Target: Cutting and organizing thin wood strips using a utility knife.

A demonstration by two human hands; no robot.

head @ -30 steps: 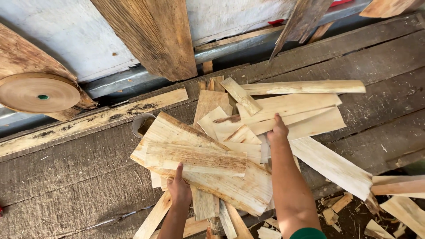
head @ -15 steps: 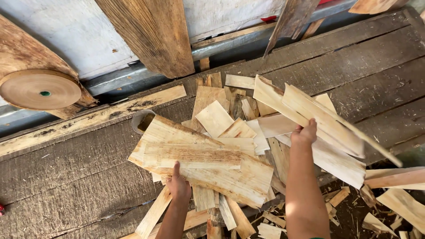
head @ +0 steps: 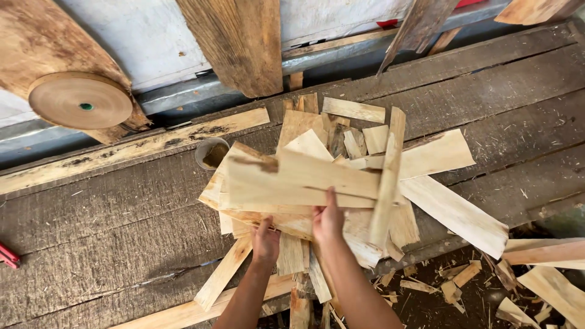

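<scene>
Setting: woodworking shop or sawmill shed; rough grey plank workbench (head: 109,219) strewn with sawdust; heap of pale thin wood offcuts (head: 341,183); round tan wooden disc (head: 80,100) and weathered brown boards (head: 241,42) leaning on the pale wall (head: 152,36); chips litter the dirt floor (head: 451,292).

The veneer sheets (head: 292,180) are thin, pale raw wood, matt and dry, with fine straight grain and splintered, ragged edges. A narrow strip (head: 387,176) among them looks equally unfinished. The workbench (head: 109,213) beneath is weathered grey-brown planking, coarse and scored, dusted with fibres. A round disc (head: 80,100) looks like tightly wound brown paper tape, smooth-faced, though it may be wood. The upright plank (head: 241,42) is rough-sawn and dark-stained. Behind it, the rail (head: 177,97) appears to be dull grey metal. Offcuts (head: 451,286) on the floor are bare, fibrous wood.
</scene>
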